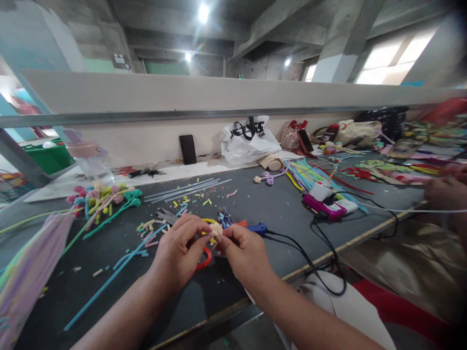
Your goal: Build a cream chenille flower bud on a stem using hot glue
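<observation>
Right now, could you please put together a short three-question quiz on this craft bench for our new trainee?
1. True or false: the left hand and right hand both pinch one small cream-coloured piece.
2. What leans upright against the back wall left of the white plastic bag? A) a dark phone B) a kettle C) a book
3. Fill in: the black cable runs from the ____-handled tool lying on the grey table.

Key: 1 true. 2 A. 3 blue.
</observation>
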`<state>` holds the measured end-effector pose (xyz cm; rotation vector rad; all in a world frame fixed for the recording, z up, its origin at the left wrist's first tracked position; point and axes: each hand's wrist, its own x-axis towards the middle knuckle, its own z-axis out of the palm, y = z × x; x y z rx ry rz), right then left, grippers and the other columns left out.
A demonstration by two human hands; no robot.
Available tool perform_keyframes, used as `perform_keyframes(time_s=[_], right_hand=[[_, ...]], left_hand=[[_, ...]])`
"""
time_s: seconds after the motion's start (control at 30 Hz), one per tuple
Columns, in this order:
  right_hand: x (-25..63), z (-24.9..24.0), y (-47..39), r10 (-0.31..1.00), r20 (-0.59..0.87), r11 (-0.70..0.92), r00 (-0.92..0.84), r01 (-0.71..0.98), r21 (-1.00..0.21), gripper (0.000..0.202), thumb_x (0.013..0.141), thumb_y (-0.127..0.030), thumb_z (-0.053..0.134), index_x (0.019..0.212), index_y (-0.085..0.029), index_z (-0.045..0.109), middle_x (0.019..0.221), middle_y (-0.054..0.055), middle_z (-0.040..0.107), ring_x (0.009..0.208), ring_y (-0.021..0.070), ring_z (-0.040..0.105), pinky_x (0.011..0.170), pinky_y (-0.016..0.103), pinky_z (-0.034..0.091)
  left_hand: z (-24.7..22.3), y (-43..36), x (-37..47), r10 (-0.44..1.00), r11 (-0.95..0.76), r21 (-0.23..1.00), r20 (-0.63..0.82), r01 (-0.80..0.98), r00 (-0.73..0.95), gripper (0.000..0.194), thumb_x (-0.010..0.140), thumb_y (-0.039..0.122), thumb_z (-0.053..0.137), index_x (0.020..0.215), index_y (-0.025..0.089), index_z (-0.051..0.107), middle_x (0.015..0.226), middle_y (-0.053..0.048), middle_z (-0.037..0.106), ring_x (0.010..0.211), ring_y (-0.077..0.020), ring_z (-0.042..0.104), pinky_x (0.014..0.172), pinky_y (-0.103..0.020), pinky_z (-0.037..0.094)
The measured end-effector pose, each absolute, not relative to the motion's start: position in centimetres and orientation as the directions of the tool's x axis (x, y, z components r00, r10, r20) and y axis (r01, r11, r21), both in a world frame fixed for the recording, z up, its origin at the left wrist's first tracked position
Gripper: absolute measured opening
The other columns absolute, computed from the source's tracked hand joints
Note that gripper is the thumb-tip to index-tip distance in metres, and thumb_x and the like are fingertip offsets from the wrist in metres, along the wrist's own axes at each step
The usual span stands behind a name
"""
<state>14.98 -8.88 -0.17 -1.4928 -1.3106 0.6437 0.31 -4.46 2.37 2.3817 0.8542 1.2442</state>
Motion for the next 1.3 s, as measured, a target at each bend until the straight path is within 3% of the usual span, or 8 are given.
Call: perform_keyframes(time_s=[0.13,0.27,0.43,0.6,0.73,0.97,1.07,1.3], right_hand=[[15.0,-0.1,-9.0,0.933,0.228,0.099,0.277,0.412,-0.906,0.020,0.077,-0.031,0.057,0.062,-0.018,0.058,0.057,-0.002,0.060,0.055,0.0112,0.052,0.051,0.020,0.038],[14.9,0.1,-9.3,0.935,0.235,0.114,0.265,0.405,-0.907,0.018,0.076,-0.030,0.057,0.063,-0.018,0.059,0.057,-0.002,0.060,0.054,0.0110,0.051,0.051,0.020,0.038],[14.8,0.3,-9.5,0.936,0.241,0.121,0.258,0.407,-0.905,0.014,0.075,-0.027,0.057,0.065,-0.018,0.060,0.058,-0.002,0.060,0.054,0.0114,0.052,0.051,0.021,0.039],[14.8,0.1,-9.4,0.926,0.273,0.151,0.261,0.407,-0.901,0.015,0.077,-0.029,0.057,0.066,-0.019,0.062,0.060,-0.002,0.062,0.057,0.0118,0.054,0.054,0.022,0.040],[14.9,0.1,-9.2,0.928,0.234,0.117,0.291,0.369,-0.922,0.014,0.076,-0.026,0.057,0.064,-0.019,0.060,0.058,-0.002,0.061,0.056,0.0117,0.055,0.053,0.021,0.041],[14.7,0.0,-8.9,0.932,0.180,0.106,0.315,0.240,-0.965,0.018,0.075,-0.031,0.059,0.064,-0.017,0.058,0.056,-0.001,0.060,0.052,0.0114,0.054,0.049,0.021,0.043],[14.7,-0.1,-8.8,0.932,0.179,0.113,0.316,0.218,-0.969,0.018,0.075,-0.031,0.059,0.064,-0.017,0.058,0.055,-0.002,0.060,0.051,0.0113,0.054,0.049,0.021,0.043],[14.7,0.1,-9.2,0.916,0.251,0.113,0.313,0.399,-0.910,0.014,0.075,-0.026,0.058,0.064,-0.018,0.060,0.056,-0.003,0.060,0.055,0.0110,0.053,0.052,0.021,0.039]], left_hand=[[2.6,-4.3,0.4,0.732,-0.663,0.695,0.521,0.280,0.439,0.006,0.077,0.020,0.058,0.072,0.017,0.061,0.072,-0.002,0.060,0.069,-0.0133,0.057,0.064,-0.024,0.045],[2.6,-3.8,0.4,0.843,-0.282,0.957,0.210,0.073,0.495,0.015,0.071,0.029,0.065,0.070,0.016,0.057,0.067,-0.001,0.063,0.060,-0.0127,0.059,0.056,-0.024,0.047],[2.2,-3.4,0.0,0.825,-0.125,0.991,0.125,-0.038,0.552,0.022,0.064,0.031,0.072,0.068,0.015,0.058,0.069,-0.003,0.065,0.063,-0.0151,0.062,0.058,-0.026,0.050],[1.8,-3.5,-0.2,0.819,-0.445,0.892,0.370,0.076,0.439,0.014,0.075,0.025,0.063,0.087,0.017,0.064,0.077,-0.003,0.064,0.068,-0.0144,0.062,0.060,-0.025,0.050],[1.9,-3.9,-0.2,0.581,-0.814,0.497,0.679,0.302,0.449,0.013,0.079,0.017,0.058,0.089,0.020,0.066,0.085,-0.005,0.065,0.080,-0.0159,0.061,0.069,-0.026,0.050],[0.7,-4.2,-1.1,0.334,-0.896,0.077,0.764,0.436,0.552,0.033,0.081,0.011,0.050,0.111,0.022,0.061,0.100,-0.008,0.063,0.085,-0.0158,0.062,0.076,-0.025,0.050],[0.8,-4.2,-1.0,0.326,-0.904,0.077,0.760,0.421,0.562,0.032,0.081,0.010,0.050,0.108,0.021,0.063,0.098,-0.007,0.064,0.084,-0.0160,0.062,0.075,-0.025,0.050],[2.2,-4.5,0.3,0.582,-0.811,0.449,0.688,0.375,0.434,0.009,0.080,0.014,0.056,0.075,0.017,0.062,0.074,-0.003,0.063,0.072,-0.0137,0.059,0.067,-0.023,0.048]])
